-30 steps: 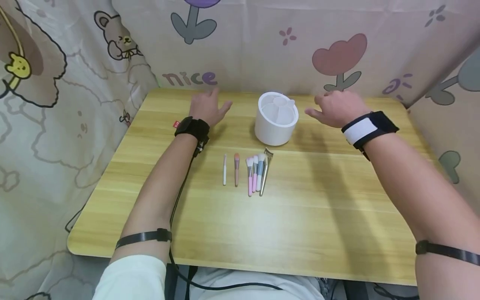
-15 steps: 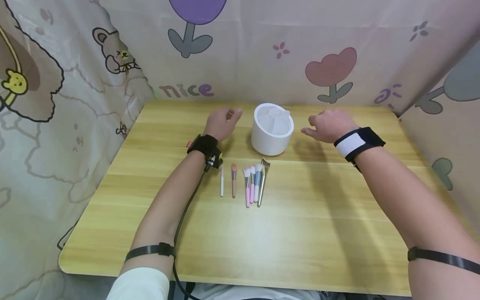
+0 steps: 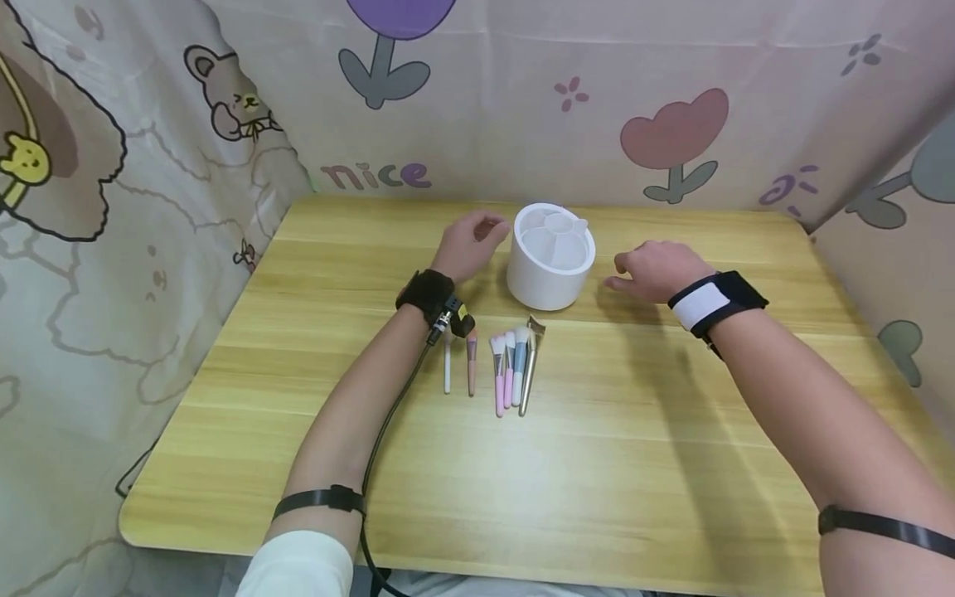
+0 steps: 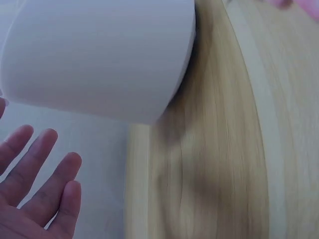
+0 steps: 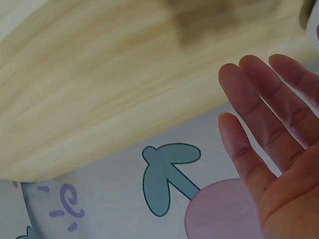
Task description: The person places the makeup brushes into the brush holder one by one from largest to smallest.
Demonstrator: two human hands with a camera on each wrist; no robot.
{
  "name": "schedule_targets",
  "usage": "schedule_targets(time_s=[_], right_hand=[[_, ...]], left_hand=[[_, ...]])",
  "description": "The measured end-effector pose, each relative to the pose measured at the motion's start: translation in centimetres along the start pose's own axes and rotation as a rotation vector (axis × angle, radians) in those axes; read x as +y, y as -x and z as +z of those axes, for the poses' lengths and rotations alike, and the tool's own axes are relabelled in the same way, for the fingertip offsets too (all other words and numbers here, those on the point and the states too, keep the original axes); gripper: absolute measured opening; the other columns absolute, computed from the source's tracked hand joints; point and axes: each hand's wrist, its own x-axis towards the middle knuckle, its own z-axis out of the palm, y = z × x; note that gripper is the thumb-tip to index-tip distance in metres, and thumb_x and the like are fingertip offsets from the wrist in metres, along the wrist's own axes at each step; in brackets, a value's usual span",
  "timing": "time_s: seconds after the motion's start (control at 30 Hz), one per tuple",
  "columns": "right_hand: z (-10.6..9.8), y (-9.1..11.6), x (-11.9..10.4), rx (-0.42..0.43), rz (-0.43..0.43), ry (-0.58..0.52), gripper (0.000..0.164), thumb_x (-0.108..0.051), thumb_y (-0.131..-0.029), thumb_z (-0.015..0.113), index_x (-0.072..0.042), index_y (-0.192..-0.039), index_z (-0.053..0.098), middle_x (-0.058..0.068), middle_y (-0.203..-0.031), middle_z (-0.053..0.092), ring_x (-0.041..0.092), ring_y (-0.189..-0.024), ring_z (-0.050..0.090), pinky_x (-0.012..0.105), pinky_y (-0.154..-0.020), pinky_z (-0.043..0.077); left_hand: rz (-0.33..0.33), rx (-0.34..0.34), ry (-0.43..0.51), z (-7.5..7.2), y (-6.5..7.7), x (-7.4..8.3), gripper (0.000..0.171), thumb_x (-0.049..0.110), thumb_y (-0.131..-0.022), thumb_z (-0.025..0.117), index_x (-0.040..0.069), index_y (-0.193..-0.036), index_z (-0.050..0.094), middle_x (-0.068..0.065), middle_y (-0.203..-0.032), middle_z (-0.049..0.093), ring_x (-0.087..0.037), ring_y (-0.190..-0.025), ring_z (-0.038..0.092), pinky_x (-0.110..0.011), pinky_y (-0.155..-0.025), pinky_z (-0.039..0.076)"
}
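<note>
A white round holder [image 3: 548, 286] with a clear divided top stands upright toward the back of the table. My left hand [image 3: 472, 246] is just left of it, empty; in the left wrist view its spread, lightly bent fingers are close to the holder's wall [image 4: 99, 55], apart from it. To the right of the holder, my right hand [image 3: 660, 272] hovers with nothing in it, its fingers loosely extended in the right wrist view. In front lie several makeup brushes: a white one [image 3: 448, 373], a rose-brown one [image 3: 472, 369], and a group with a pink brush [image 3: 499, 390] and a gold brush [image 3: 528, 377].
The wooden table [image 3: 634, 481] ends at a patterned curtain [image 3: 507, 108] at the back and left. A black cable [image 3: 376, 448] runs from the left wrist camera [image 3: 461, 318] along the forearm. That camera covers the tips of the two leftmost brushes.
My left hand has moved right, up to the holder's side, its fingers now more bent. My right hand has lowered slightly toward the table. The holder and brushes lie where they were.
</note>
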Motion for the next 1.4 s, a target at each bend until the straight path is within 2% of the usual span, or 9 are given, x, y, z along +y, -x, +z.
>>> schedule_targets(time_s=[0.17, 0.43, 0.57, 0.77, 0.93, 1.13, 1.3, 1.4], right_hand=[[0.9, -0.2, -0.3, -0.015, 0.002, -0.015, 0.034, -0.041, -0.101, 0.063, -0.008, -0.099, 0.07, 0.006, -0.078, 0.07, 0.022, -0.068, 0.061, 0.043, -0.064, 0.055], [2.4, -0.1, -1.3, 0.005, -0.042, -0.052, 0.032, -0.036, -0.101, 0.063, -0.012, -0.08, 0.061, 0.003, -0.066, 0.058, 0.018, -0.062, 0.053, 0.033, -0.057, 0.043], [3.0, -0.3, -1.5, 0.041, -0.042, -0.048, 0.031, -0.035, -0.1, 0.065, -0.014, -0.079, 0.061, 0.001, -0.067, 0.057, 0.018, -0.061, 0.052, 0.031, -0.056, 0.041], [3.1, -0.2, -2.0, 0.085, -0.084, -0.045, 0.027, -0.035, -0.099, 0.067, -0.014, -0.082, 0.067, -0.001, -0.067, 0.061, 0.015, -0.061, 0.053, 0.033, -0.059, 0.045], [3.1, 0.4, -2.8, 0.106, -0.107, -0.076, 0.021, -0.032, -0.099, 0.068, -0.013, -0.091, 0.073, -0.001, -0.071, 0.065, 0.014, -0.062, 0.054, 0.035, -0.06, 0.049], [3.5, 1.1, -5.2, 0.145, -0.197, -0.074, 0.024, -0.03, -0.098, 0.07, -0.014, -0.08, 0.068, -0.003, -0.066, 0.058, 0.011, -0.059, 0.049, 0.031, -0.059, 0.043], [3.8, 1.5, -7.5, 0.134, -0.222, -0.216, 0.032, -0.028, -0.097, 0.071, -0.017, -0.069, 0.06, -0.006, -0.06, 0.048, 0.008, -0.054, 0.043, 0.024, -0.054, 0.037], [4.1, 1.8, -8.7, 0.085, -0.24, -0.331, 0.04, -0.032, -0.099, 0.069, -0.021, -0.064, 0.053, -0.009, -0.057, 0.042, 0.004, -0.05, 0.039, 0.02, -0.05, 0.033]], left_hand=[[0.037, 0.012, 0.048, 0.7, -0.3, 0.0, 0.041, 0.042, -0.107, 0.053, 0.014, -0.136, 0.063, -0.009, -0.138, 0.068, -0.025, -0.129, 0.064, -0.041, -0.112, 0.052], [0.045, -0.013, 0.198, 2.0, -0.4, 0.0, 0.049, 0.046, -0.106, 0.054, 0.025, -0.15, 0.054, -0.005, -0.154, 0.057, -0.022, -0.138, 0.06, -0.037, -0.114, 0.052], [0.052, -0.023, 0.256, 2.3, -0.2, 0.1, 0.051, 0.045, -0.104, 0.058, 0.026, -0.151, 0.053, -0.005, -0.155, 0.057, -0.025, -0.137, 0.062, -0.04, -0.113, 0.053], [0.013, 0.008, 0.274, 2.8, -0.1, 0.1, 0.042, 0.041, -0.104, 0.059, 0.028, -0.144, 0.06, -0.006, -0.152, 0.059, -0.029, -0.133, 0.064, -0.046, -0.113, 0.053], [0.01, 0.043, 0.283, 3.2, -0.1, 0.1, 0.036, 0.039, -0.106, 0.056, 0.027, -0.138, 0.064, -0.003, -0.15, 0.061, -0.027, -0.137, 0.061, -0.048, -0.113, 0.053], [0.032, 0.092, 0.276, 3.3, -0.2, -0.3, 0.032, 0.034, -0.108, 0.052, 0.023, -0.134, 0.066, -0.001, -0.148, 0.063, -0.023, -0.141, 0.057, -0.04, -0.109, 0.055], [0.042, 0.106, 0.288, 3.3, -0.3, -0.4, 0.032, 0.033, -0.107, 0.055, 0.021, -0.133, 0.067, -0.002, -0.145, 0.065, -0.023, -0.139, 0.059, -0.039, -0.11, 0.055], [0.039, 0.106, 0.296, 3.4, -0.4, -0.4, 0.031, 0.033, -0.106, 0.056, 0.021, -0.132, 0.067, -0.002, -0.143, 0.066, -0.022, -0.138, 0.06, -0.038, -0.111, 0.055]])
